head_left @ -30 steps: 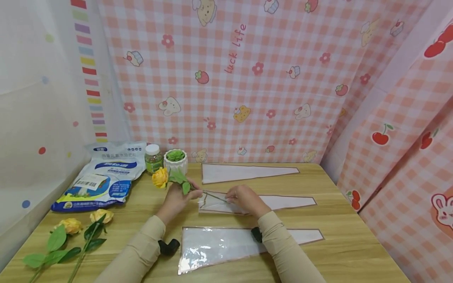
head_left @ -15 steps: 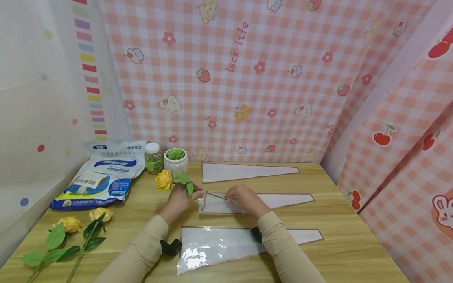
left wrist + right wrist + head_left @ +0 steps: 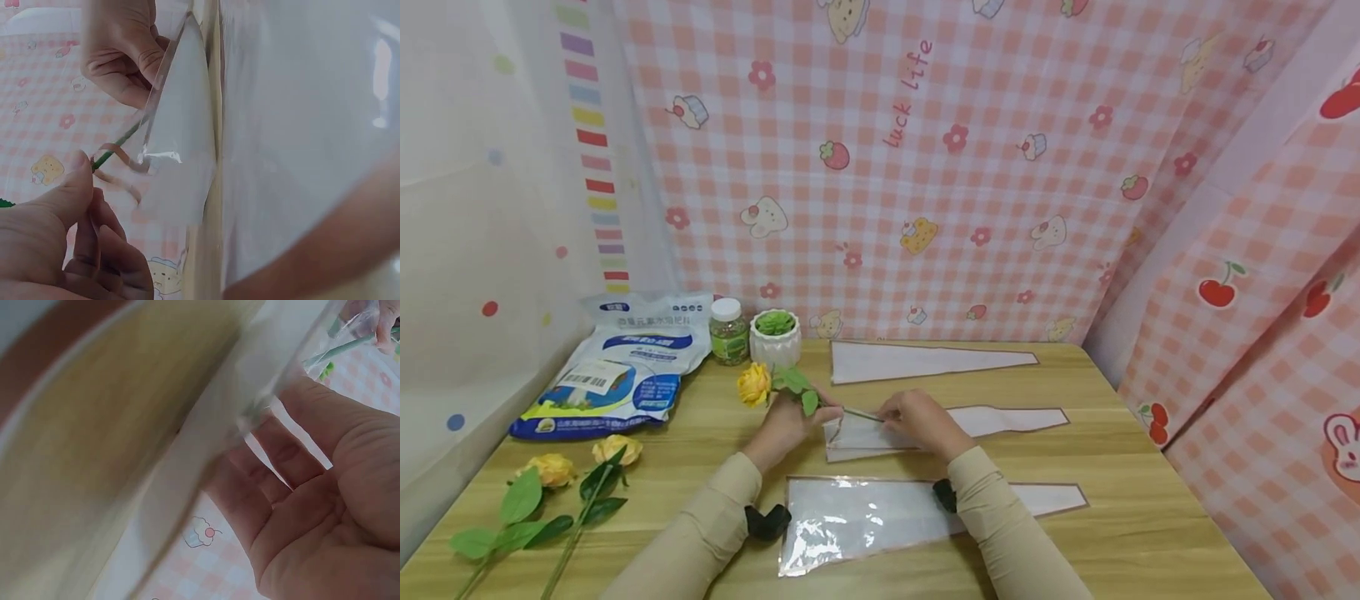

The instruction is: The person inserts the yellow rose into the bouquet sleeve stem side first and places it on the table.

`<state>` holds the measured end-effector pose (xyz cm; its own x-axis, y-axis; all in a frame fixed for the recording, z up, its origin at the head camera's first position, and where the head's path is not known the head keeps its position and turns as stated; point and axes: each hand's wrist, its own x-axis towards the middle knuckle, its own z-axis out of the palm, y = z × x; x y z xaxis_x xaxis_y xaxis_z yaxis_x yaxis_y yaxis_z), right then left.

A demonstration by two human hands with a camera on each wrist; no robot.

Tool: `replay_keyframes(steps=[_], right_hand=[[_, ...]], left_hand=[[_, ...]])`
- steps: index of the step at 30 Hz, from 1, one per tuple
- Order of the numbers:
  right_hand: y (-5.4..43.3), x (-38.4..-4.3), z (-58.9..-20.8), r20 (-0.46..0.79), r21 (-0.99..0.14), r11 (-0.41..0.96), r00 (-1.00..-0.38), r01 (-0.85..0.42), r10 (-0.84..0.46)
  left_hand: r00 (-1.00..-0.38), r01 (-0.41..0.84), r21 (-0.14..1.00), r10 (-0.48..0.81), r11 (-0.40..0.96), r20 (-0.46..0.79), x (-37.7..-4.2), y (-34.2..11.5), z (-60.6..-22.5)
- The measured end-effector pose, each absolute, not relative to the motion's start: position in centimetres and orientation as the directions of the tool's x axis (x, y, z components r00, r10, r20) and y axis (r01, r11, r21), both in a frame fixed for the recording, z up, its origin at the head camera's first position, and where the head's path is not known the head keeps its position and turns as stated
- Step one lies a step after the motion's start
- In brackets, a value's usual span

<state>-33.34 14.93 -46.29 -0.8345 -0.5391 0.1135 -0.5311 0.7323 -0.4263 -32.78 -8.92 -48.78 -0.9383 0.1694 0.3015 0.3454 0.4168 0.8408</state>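
Observation:
My left hand (image 3: pixel 790 429) pinches the green stem (image 3: pixel 119 145) of a yellow rose (image 3: pixel 754 385) between thumb and fingers. Bloom and leaves point to the left. The stem runs right, into the wide mouth of a clear-and-white flower sleeve (image 3: pixel 1011 420) with a brown border. My right hand (image 3: pixel 921 421) pinches the sleeve's upper edge near its middle, as the left wrist view shows. In the right wrist view, the fingers (image 3: pixel 281 450) curl against the film. The stem's lower end is hidden behind the right hand and the sleeve.
Two more yellow roses (image 3: pixel 576 521) lie at the front left. Flat sleeves lie in front (image 3: pixel 850 517) and behind (image 3: pixel 917 362). A fertilizer bag (image 3: pixel 625 367), a white-lidded jar (image 3: pixel 728 333) and a potted succulent (image 3: pixel 775 337) stand at the back left of the wooden table (image 3: pixel 1150 533).
My left hand and the rose have moved slightly right, toward the sleeve, and the stem lies closer to my right hand. The sleeve's mouth has shifted a little; the right hand stays nearly in place.

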Motion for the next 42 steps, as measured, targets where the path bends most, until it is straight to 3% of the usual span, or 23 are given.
replay_keyframes(steps=[8,15,19,42], right_hand=[[15.1,-33.3,-46.4,0.134,-0.407,0.737,-0.833,-0.54,-0.536],[15.3,-33.7,-46.5,0.163,-0.428,0.723,-0.833,-0.542,-0.528],[15.3,-33.7,-46.6,0.175,-0.427,0.715,-0.826,-0.554,-0.536],[15.3,-33.6,-46.5,0.12,-0.426,0.745,-0.848,-0.513,-0.516]], left_hand=[[-0.931,0.357,0.847,0.227,0.394,0.287,-32.9,-9.5,-48.4],[-0.981,0.111,0.986,0.172,0.128,0.088,-32.8,-12.4,-48.2],[-0.986,0.054,0.998,0.157,0.043,0.047,-32.8,-13.0,-47.9],[-0.994,0.04,0.999,0.102,0.014,0.038,-32.5,-11.8,-47.7]])
